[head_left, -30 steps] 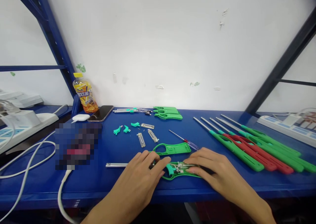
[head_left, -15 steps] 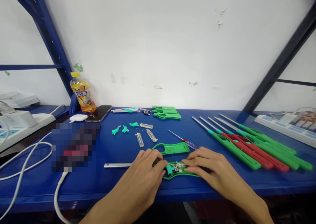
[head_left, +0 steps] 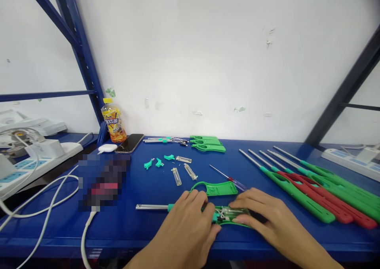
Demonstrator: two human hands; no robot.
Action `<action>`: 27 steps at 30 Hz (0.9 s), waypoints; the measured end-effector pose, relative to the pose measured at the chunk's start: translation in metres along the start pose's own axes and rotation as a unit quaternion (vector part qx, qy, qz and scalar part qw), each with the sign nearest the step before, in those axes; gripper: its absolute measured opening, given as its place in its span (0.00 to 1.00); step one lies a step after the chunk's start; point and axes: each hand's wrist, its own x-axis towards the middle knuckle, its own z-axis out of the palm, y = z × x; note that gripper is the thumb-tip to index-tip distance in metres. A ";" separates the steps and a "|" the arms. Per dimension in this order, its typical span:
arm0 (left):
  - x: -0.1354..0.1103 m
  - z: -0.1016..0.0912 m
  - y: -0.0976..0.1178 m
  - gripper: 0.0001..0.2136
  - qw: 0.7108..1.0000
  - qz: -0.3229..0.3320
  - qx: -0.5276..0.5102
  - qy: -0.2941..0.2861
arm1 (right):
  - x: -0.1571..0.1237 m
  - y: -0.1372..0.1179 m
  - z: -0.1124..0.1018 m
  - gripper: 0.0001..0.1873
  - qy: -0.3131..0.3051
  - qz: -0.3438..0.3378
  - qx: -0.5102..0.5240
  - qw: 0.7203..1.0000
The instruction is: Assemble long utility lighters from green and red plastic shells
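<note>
In front of me on the blue table lies an opened lighter with a long metal barrel point(head_left: 151, 207), its insides showing in a green half shell point(head_left: 236, 223). My left hand point(head_left: 190, 225) curls over the front of it, near the teal trigger point(head_left: 214, 217), and hides part of the shell. My right hand point(head_left: 267, 211) has thumb and fingers on either side of a clear fuel tank point(head_left: 234, 212) in the rear of the shell. Just behind, a loose green half shell point(head_left: 219, 188) lies with its inside up, and a screwdriver point(head_left: 230, 179) rests beside it.
Teal triggers point(head_left: 159, 163) and clear tanks point(head_left: 176, 176) lie behind my left hand. Barrels point(head_left: 166, 140) and green shells point(head_left: 208, 144) sit by the wall. Several long lighters point(head_left: 299, 194) lie right. Left are a bottle point(head_left: 114, 122), phone point(head_left: 130, 143), power strip point(head_left: 41, 162) and cables.
The view has shifted, so everything sits lower and further right. My left hand now covers more of the trigger, and more of the clear tank shows between my right fingers.
</note>
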 end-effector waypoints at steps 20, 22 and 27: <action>0.022 -0.031 0.017 0.12 0.988 -0.075 0.023 -0.133 | 0.069 -0.037 -0.049 0.13 -0.036 0.008 -0.059 0.998; 0.020 -0.032 0.017 0.11 0.989 -0.077 0.014 -0.129 | 0.071 -0.033 -0.042 0.12 -0.065 0.020 -0.038 0.997; 0.016 -0.031 0.012 0.08 0.993 -0.067 -0.013 -0.094 | 0.078 -0.022 -0.032 0.14 -0.101 0.024 -0.007 0.995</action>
